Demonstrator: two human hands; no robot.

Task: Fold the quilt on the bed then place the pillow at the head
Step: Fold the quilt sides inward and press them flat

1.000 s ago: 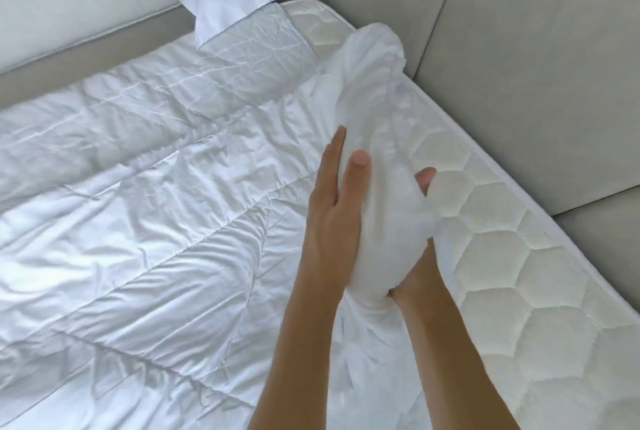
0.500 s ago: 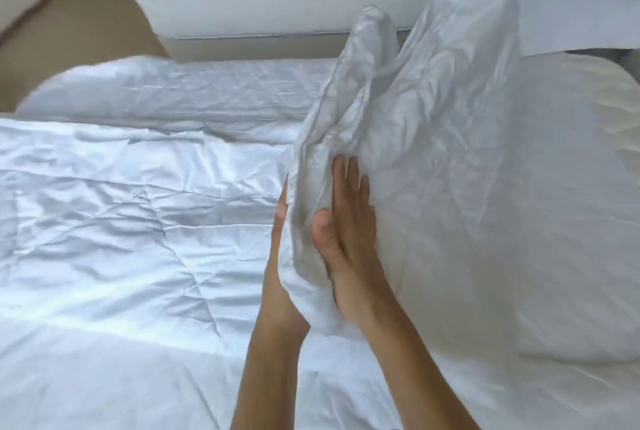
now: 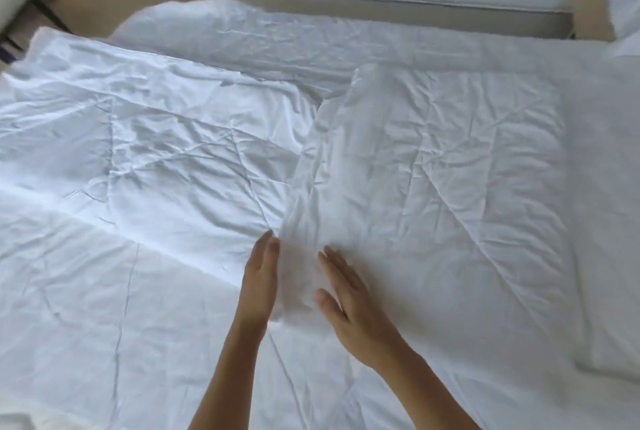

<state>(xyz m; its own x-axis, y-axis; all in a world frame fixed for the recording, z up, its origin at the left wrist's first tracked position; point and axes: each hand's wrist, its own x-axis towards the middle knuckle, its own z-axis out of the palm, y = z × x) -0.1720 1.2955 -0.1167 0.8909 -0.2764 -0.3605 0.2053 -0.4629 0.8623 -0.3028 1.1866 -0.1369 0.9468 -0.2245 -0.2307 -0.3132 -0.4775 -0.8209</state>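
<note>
Quilt [image 3: 173,169] covers the bed, and we see one flap [image 3: 433,159] of it folded over and lying flat on top. Our left hand [image 3: 261,277] rests straight-fingered against the flap's edge, gripping nothing. Our right hand [image 3: 349,308] lies flat and relaxed on the flap just beside that edge.

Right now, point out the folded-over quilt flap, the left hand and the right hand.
folded-over quilt flap [image 3: 433,159]: head view, middle of its top layer.
left hand [image 3: 260,275]: head view, back of the hand, at the flap's edge.
right hand [image 3: 349,305]: head view, back of the hand, flat on the flap.
</note>
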